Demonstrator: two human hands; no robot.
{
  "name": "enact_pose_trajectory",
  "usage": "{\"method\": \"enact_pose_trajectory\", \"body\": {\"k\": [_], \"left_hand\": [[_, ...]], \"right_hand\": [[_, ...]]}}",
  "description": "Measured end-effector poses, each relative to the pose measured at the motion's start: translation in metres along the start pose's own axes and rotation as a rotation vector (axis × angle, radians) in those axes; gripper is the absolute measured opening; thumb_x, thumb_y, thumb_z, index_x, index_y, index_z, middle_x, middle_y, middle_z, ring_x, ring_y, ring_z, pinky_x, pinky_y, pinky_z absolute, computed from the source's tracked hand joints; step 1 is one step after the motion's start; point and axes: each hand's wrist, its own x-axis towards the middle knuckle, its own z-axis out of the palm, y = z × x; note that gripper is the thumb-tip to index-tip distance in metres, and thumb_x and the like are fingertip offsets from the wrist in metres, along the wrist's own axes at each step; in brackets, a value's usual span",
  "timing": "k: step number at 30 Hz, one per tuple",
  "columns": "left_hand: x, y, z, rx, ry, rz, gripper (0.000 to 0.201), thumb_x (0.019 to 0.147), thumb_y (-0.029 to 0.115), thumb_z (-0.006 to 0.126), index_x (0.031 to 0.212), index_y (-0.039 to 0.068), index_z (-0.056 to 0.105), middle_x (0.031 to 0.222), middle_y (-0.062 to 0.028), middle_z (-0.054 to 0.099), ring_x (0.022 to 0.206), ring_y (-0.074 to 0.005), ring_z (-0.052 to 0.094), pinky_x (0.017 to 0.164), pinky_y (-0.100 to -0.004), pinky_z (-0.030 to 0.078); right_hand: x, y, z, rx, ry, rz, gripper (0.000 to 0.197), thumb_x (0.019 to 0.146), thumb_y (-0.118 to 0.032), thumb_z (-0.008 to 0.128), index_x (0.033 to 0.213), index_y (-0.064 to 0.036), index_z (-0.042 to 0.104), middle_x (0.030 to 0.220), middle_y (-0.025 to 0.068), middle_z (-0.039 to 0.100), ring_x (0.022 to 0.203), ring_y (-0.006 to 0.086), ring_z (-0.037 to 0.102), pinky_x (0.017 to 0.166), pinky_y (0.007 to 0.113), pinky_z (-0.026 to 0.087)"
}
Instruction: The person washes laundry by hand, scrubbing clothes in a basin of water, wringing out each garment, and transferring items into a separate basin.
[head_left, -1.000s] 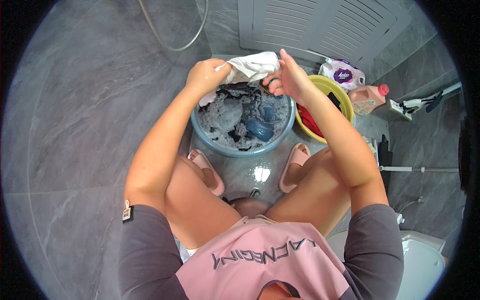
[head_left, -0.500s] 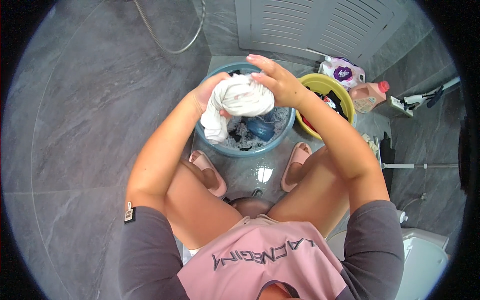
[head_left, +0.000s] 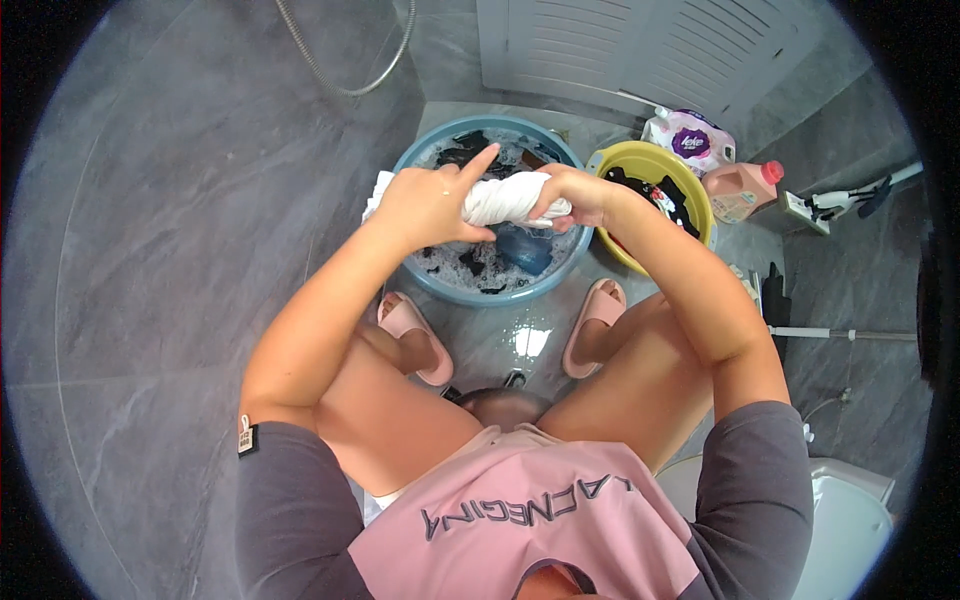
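A twisted white cloth (head_left: 500,200) is stretched level between both hands above a blue basin (head_left: 470,292) of soapy water and dark laundry. My left hand (head_left: 430,205) grips its left end, index finger pointing out. My right hand (head_left: 572,195) is closed around its right end. The cloth's left tip sticks out past my left hand, over the basin's rim.
A yellow basin (head_left: 640,160) with dark and red clothes stands right of the blue one. Behind it sit a white-purple pouch (head_left: 690,140) and a pink bottle (head_left: 742,190). Pink slippers (head_left: 592,325) rest on the wet grey floor. A toilet (head_left: 845,530) is at lower right.
The white cloth went from a loose bunch at the basin's far rim to a tight twisted roll held level over the water; both hands drew nearer to me and apart.
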Motion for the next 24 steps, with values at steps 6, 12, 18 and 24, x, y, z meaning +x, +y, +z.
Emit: {"method": "enact_pose_trajectory", "body": {"k": [6,12,18,24], "left_hand": [[0.001,-0.003,0.012,-0.029,0.204,0.035,0.064,0.067,0.043,0.070,0.123,0.016,0.052,0.082,-0.0125,0.065,0.065,-0.0294,0.063,0.057,-0.0360,0.050],[0.013,-0.025,0.040,-0.979,0.214,-0.231,0.040,0.080,0.041,0.059,0.098,0.004,0.060,0.063,-0.0102,0.060,0.057,-0.0212,0.061,0.052,-0.0338,0.048],[0.010,-0.022,0.024,-2.281,-0.631,-0.376,0.063,0.081,0.058,0.035,0.072,-0.001,0.053,0.052,-0.0127,0.047,0.042,-0.0254,0.046,0.041,-0.0358,0.037],[-0.005,-0.010,0.038,-2.480,-0.668,-0.017,0.066,0.080,0.060,0.032,0.085,-0.002,0.054,0.054,-0.0141,0.046,0.041,-0.0272,0.044,0.039,-0.0350,0.035]], "right_hand": [[0.000,0.005,0.003,0.475,-0.310,0.073,0.028,0.072,-0.016,0.059,0.095,-0.0023,0.055,0.069,0.0072,0.053,0.040,0.0090,0.038,0.035,0.021,0.027],[-0.019,-0.017,0.002,-0.826,0.535,-1.004,0.062,0.078,-0.031,0.066,0.127,-0.0061,0.036,0.125,0.0165,0.042,0.110,0.0295,0.047,0.083,0.038,0.047],[-0.005,-0.011,-0.014,-1.596,0.626,-1.528,0.066,0.060,-0.020,0.074,0.119,-0.0136,0.045,0.128,0.0120,0.043,0.117,0.0316,0.044,0.098,0.046,0.037],[0.002,-0.015,0.019,-1.355,0.578,-1.563,0.060,0.061,-0.023,0.074,0.115,-0.0130,0.049,0.132,0.0125,0.042,0.123,0.0344,0.039,0.101,0.054,0.029]]}}
